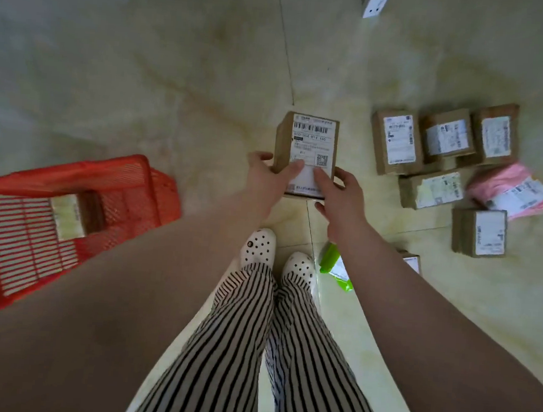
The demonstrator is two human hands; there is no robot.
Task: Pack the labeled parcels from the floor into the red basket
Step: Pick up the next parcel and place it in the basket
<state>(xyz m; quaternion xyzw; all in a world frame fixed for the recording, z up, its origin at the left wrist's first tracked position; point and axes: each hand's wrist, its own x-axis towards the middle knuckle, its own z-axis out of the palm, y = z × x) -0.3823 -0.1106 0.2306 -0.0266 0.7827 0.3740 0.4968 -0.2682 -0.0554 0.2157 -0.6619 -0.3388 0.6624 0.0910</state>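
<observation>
Two hands on one cardboard parcel (pixel 306 150), held label-up above the floor (pixel 144 65) in front of the feet. Left hand (pixel 268 173) gripping its left side, thumb laid across the white label; right hand (pixel 341 191) gripping the right side, thumb on the label too. Down to the left, red basket (pixel 54 185), on the floor, tilted toward the camera, with one boxed parcel (pixel 78 213) already inside against its slatted bottom. Off to the right, well apart from the basket, a cluster of brown labelled boxes (pixel 443 148) lying close together on the tiles, a pink mailer bag (pixel 515 189) just beside them. Near the right shoe, a green packet (pixel 332 262), partly hidden by the forearm, possibly another parcel. Below, striped trousers (pixel 253 334) and white perforated clogs (pixel 260 245).
</observation>
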